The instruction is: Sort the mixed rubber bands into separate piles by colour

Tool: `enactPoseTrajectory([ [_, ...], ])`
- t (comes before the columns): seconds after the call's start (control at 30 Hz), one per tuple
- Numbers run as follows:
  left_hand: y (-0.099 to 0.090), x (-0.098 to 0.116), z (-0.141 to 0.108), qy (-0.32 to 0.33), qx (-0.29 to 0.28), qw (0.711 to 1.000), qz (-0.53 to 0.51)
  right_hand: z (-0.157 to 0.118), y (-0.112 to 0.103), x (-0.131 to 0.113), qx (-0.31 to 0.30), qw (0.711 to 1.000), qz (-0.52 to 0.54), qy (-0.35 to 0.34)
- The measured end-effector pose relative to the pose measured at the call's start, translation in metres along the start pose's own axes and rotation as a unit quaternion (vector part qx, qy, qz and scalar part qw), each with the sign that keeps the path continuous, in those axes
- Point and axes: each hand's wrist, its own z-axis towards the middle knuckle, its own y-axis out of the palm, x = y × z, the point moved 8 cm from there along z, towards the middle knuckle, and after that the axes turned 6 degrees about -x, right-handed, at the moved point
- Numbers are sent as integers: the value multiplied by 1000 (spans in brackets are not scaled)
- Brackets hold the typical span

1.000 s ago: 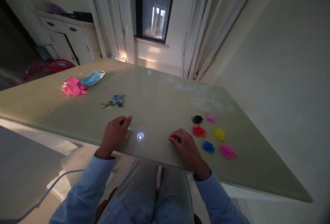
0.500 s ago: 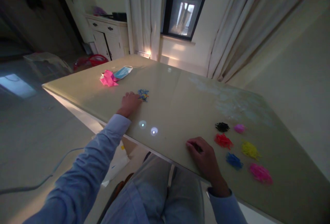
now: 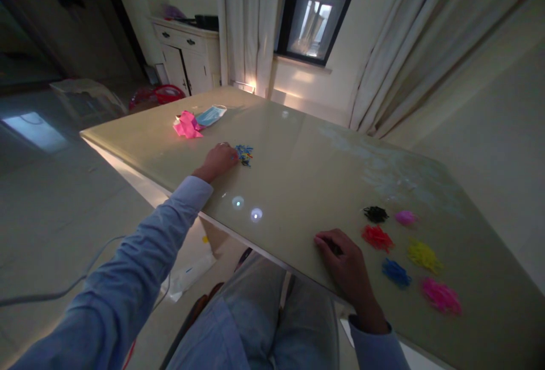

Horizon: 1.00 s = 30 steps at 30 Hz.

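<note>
My left hand point(image 3: 218, 162) reaches to a small mixed pile of thin band-like pieces point(image 3: 244, 155), mostly blue with some yellow and red. Its fingers are drawn together at the pile's left edge, and whatever lies between them is too small to see. My right hand point(image 3: 344, 260) rests near the table's front edge, fingers curled in and thumb against the index finger; its inside is hidden. Beside it lie sorted piles of similar pieces: black point(image 3: 375, 214), red point(image 3: 377, 238), blue point(image 3: 396, 273), light pink point(image 3: 406, 218), yellow point(image 3: 424, 255) and bright pink point(image 3: 441, 295).
Beyond my left hand, a crumpled pink paper thing point(image 3: 188, 125) lies against a blue face mask point(image 3: 212, 115). The glossy table point(image 3: 289, 171) has its front edge over my lap. A white cabinet point(image 3: 187, 55) and curtains point(image 3: 244, 24) stand behind.
The view has shifted slightly, so the table things appear farther right. My left hand has drawn back a little from the mixed pile, its fingers more bunched. My right hand stays about where it was.
</note>
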Motion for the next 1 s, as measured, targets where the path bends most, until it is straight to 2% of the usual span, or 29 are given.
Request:
enactPoseTrajectory([
  [0.13, -1, 2, -1, 22, 12, 1000, 10, 0, 0, 1, 1, 1000, -8, 0],
  [0.37, -16, 14, -11, 37, 46, 998, -26, 0, 0, 1, 4, 1000, 1, -1],
  [0.47, -23, 22, -24, 24, 70, 994, -85, 0, -1, 0, 10, 1000, 1, -2],
  [0.57, -22, 38, -44, -4, 87, 972, -219, 0, -1, -1, 13, 1000, 2, -1],
  [0.6, -17, 45, -51, -15, 77, 953, -294, 0, -1, -1, 13, 1000, 4, -1],
  [0.63, -7, 53, -58, -29, 48, 920, -387, -1, -1, -2, 13, 1000, 5, -2],
  [0.67, 7, 66, -65, -38, -2, 867, -498, -1, -1, -2, 14, 1000, 8, -4],
  [0.73, 35, 99, -82, -63, -106, 706, -697, -1, -2, -3, 15, 1000, 12, -6],
  [0.77, 48, 117, -92, -85, -154, 631, -756, -1, -2, -4, 16, 1000, 15, -7],
  [0.8, 59, 134, -101, -101, -191, 567, -795, -2, -2, -5, 18, 1000, 18, -8],
  [0.83, 68, 151, -110, -111, -218, 517, -820, -2, -2, -5, 19, 1000, 20, -9],
  [0.87, 75, 167, -118, -117, -239, 480, -836, -2, -2, -5, 21, 999, 23, -10],
  [0.9, 81, 182, -125, -117, -256, 456, -844, -3, -2, -5, 24, 999, 26, -9],
  [0.93, 86, 197, -132, -113, -273, 441, -847, -3, -1, -5, 26, 999, 29, -8],
  [1.0, 92, 224, -145, -99, -300, 436, -842, -3, 0, -4, 31, 999, 33, -7],
])
